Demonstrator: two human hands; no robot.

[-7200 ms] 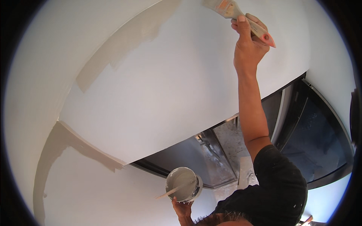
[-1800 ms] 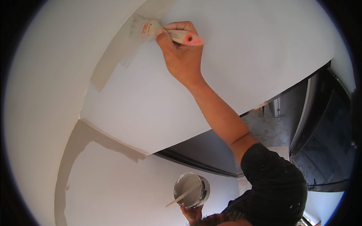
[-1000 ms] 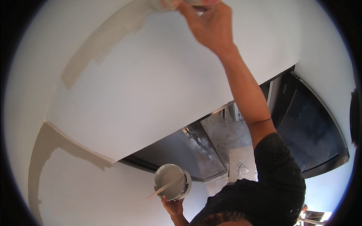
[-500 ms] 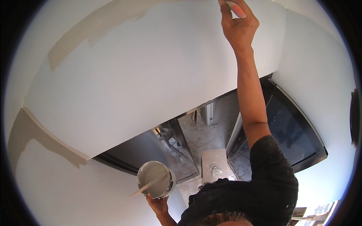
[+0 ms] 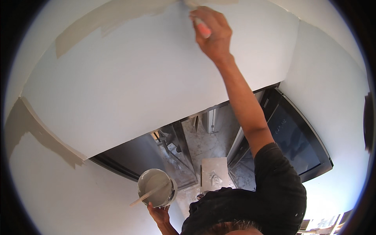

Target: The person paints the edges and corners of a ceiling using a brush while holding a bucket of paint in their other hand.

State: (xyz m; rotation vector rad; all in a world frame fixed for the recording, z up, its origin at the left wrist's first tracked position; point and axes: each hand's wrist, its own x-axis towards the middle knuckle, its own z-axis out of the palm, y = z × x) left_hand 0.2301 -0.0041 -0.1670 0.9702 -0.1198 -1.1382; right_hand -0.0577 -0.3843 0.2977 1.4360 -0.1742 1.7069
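Note:
My right hand (image 5: 214, 35) is raised high against the white wall (image 5: 156, 78), its fingers closed around a paintbrush (image 5: 202, 29) with a reddish handle end. The brush's tip lies at the band of greyish-beige paint (image 5: 129, 16) along the wall's top, blurred by motion. Low down, my left hand (image 5: 158, 214) grips a round bucket (image 5: 174, 190) from beneath and its side. Grey-beige paint fills part of it. A flat wooden stick (image 5: 150, 193) leans in the paint, its end poking over the rim.
Below the wall runs a dark-framed doorway (image 5: 186, 156) onto a dusty floor. At the right stands a dark-glazed door panel (image 5: 299, 137). Beneath me is a pale board (image 5: 214, 166) with a small object on it. Another beige paint patch (image 5: 37, 127) marks the left corner.
My right hand has swept left and a little down in view with the paintbrush. The bucket in my left hand has shifted slightly left as the whole view moved.

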